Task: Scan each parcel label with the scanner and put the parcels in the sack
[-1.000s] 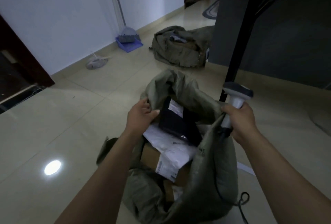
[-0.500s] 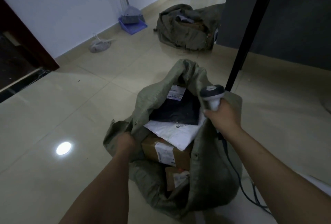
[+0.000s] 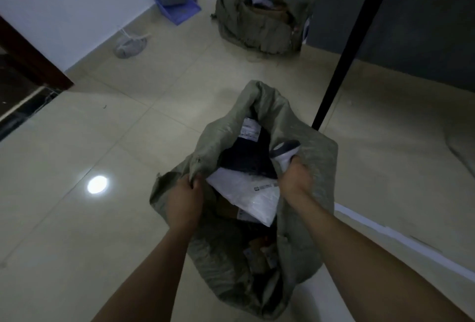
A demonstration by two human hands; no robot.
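Left hand (image 3: 185, 200) is closed, fingers and thumb pinching a fold of the sack (image 3: 316, 167) at the left side of its mouth. Right hand (image 3: 295, 177) is closed around the white handle of the scanner (image 3: 285, 150), whose dark head points up and left over the opening. Whether this hand also holds the right rim of the sack cannot be determined.

The sack stands on the tiled floor (image 3: 77, 218) with its mouth spread between the two hands. Inside, from top to bottom:
- a dark parcel (image 3: 244, 159) with a white label (image 3: 250, 130) at its far end;
- a white mailer (image 3: 246, 193) lying across it, between the hands;
- a brown box (image 3: 226, 208) partly under the mailer;
- smaller boxes (image 3: 259, 252) deeper down, indistinct.

A black pole (image 3: 341, 59) rises just beyond the sack. A second sack (image 3: 246, 28) and a blue dustpan (image 3: 180, 11) lie well apart, near the wall.
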